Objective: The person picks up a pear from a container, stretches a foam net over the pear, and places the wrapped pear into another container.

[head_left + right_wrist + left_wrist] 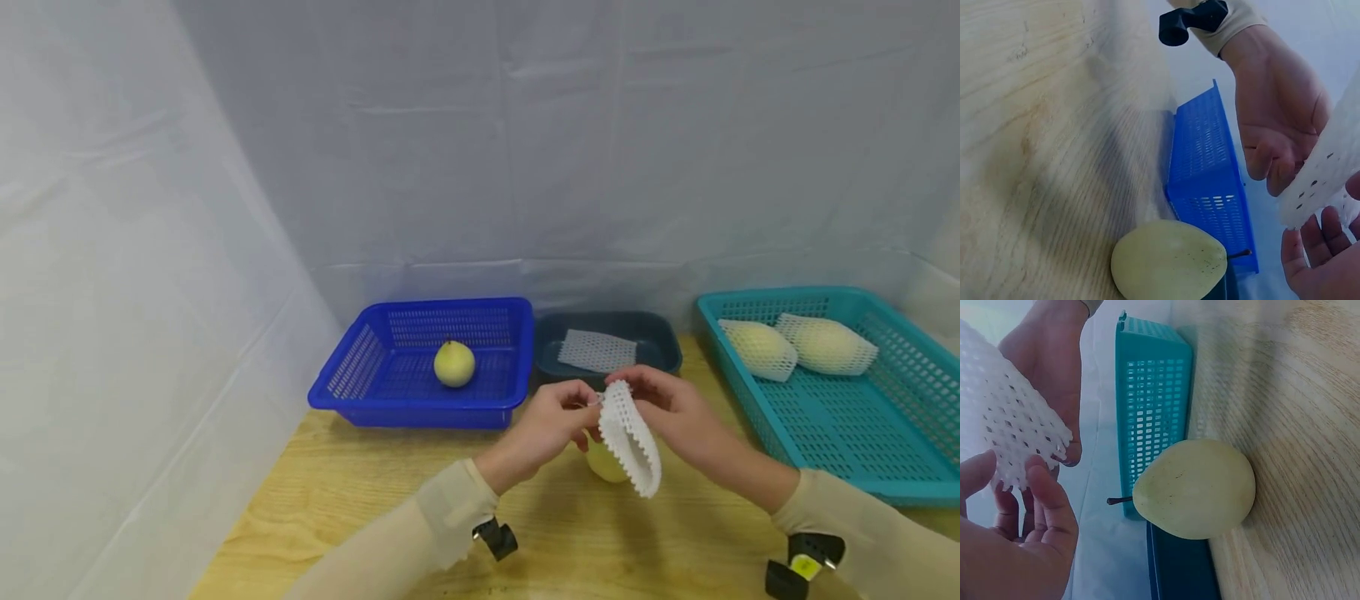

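Note:
A white foam net sleeve [630, 437] hangs between my two hands above the wooden table. My left hand [579, 410] pinches its upper edge from the left, and my right hand [643, 393] grips the same edge from the right. Just below the sleeve a bare yellow-green pear [602, 465] lies on the table. The left wrist view shows the pear [1194, 487] on its side, stem to the left, with the net [1010, 431] above my left fingers [1044, 506]. The right wrist view shows the pear [1169, 262] and the net [1329, 169].
A blue basket [390, 400] at the back left holds one bare pear [453, 364]. A dark tray [660, 350] behind my hands holds a flat foam net [596, 350]. A teal basket [847, 433] on the right holds two netted pears [757, 348]. White sheets wall the table.

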The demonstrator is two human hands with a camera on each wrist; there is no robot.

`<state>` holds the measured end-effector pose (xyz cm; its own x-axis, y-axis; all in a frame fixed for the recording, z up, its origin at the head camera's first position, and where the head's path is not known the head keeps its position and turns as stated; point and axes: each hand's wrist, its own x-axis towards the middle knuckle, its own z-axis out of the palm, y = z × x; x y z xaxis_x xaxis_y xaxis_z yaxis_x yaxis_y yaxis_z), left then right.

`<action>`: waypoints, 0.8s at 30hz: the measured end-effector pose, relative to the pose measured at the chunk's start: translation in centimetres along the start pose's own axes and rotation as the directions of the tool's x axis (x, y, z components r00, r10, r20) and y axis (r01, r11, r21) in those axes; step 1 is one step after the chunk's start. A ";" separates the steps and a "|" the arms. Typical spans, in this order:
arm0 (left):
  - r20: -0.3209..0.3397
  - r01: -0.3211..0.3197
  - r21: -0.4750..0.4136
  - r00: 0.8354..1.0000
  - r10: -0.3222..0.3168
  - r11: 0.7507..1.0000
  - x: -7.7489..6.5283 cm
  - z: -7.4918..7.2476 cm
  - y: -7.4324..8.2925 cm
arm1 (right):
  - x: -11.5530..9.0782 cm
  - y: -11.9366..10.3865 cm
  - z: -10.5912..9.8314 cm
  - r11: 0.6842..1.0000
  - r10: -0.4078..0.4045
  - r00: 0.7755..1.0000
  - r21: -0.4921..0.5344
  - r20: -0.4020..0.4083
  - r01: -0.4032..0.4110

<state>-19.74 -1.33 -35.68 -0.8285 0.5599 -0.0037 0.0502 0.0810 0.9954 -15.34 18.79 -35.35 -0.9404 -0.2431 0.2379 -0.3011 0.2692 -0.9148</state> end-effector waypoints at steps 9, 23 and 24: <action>-0.004 -0.036 -0.074 0.999 0.036 0.997 0.2 0.1 -0.4 | 0.0 -0.3 -0.3 0.977 0.127 0.992 0.171 0.006 -0.126; 0.057 0.030 -0.404 0.998 -0.008 0.914 0.8 -0.9 -1.0 | -0.2 0.7 -0.9 0.908 0.205 0.978 0.378 -0.035 -0.177; 0.050 0.035 -0.412 0.999 -0.016 0.911 0.9 -0.9 -1.1 | -0.3 0.7 -0.9 0.908 0.225 0.973 0.373 -0.045 -0.192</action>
<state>-21.02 -1.68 -36.70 -0.8005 0.5988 -0.0241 -0.2129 -0.2465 0.9455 -15.47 19.91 -35.79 -0.9901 -0.1342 0.0408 -0.0335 -0.0564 -0.9978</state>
